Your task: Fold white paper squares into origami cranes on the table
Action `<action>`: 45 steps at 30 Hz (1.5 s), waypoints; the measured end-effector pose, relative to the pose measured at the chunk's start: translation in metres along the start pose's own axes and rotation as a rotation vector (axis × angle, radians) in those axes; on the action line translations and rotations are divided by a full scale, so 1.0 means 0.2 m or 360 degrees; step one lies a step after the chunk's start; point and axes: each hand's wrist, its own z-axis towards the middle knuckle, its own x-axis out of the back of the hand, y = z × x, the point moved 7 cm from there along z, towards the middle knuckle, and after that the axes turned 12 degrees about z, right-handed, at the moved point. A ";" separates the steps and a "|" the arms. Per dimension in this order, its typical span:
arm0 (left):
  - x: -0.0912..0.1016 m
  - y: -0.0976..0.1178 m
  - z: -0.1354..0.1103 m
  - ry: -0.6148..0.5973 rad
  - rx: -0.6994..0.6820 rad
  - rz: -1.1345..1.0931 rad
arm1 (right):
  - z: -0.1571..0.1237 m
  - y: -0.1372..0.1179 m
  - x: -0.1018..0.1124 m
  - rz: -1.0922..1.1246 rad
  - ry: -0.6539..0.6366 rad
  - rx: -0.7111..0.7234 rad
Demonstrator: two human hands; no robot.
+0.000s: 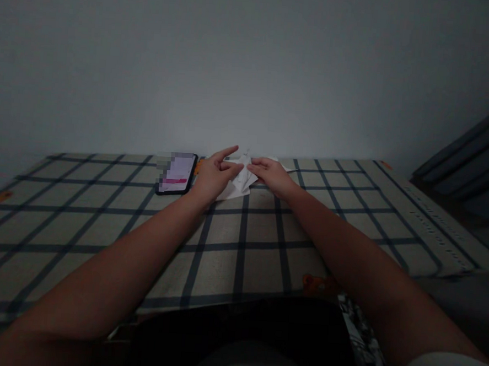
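A folded piece of white paper (243, 176) with pointed corners is between my two hands, near the far edge of the table. My left hand (215, 175) pinches its left side, with one finger stretched out above it. From the right, my right hand (273, 176) grips the paper between thumb and fingers. Beneath lies more white paper (232, 192), partly hidden by the folded piece and my hands. Fine fold lines are hard to make out in the dim light.
A phone (176, 173) with a lit, partly pixelated screen lies left of my left hand. The checked tablecloth (242, 227) covers the table up to a plain wall (251, 67). Dark grey fabric (473, 158) hangs at the right.
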 end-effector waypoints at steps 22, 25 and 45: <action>0.01 -0.02 0.02 0.0155 -0.0010 -0.0420 | -0.02 -0.07 -0.03 -0.0184 0.0000 0.0146; 0.04 -0.01 0.02 0.0218 -0.0040 -0.0374 | -0.02 -0.04 -0.05 -0.0119 -0.0081 0.0101; -0.05 -0.11 0.00 0.0023 0.0184 -0.0173 | 0.03 0.10 0.01 0.0010 0.0003 -0.0116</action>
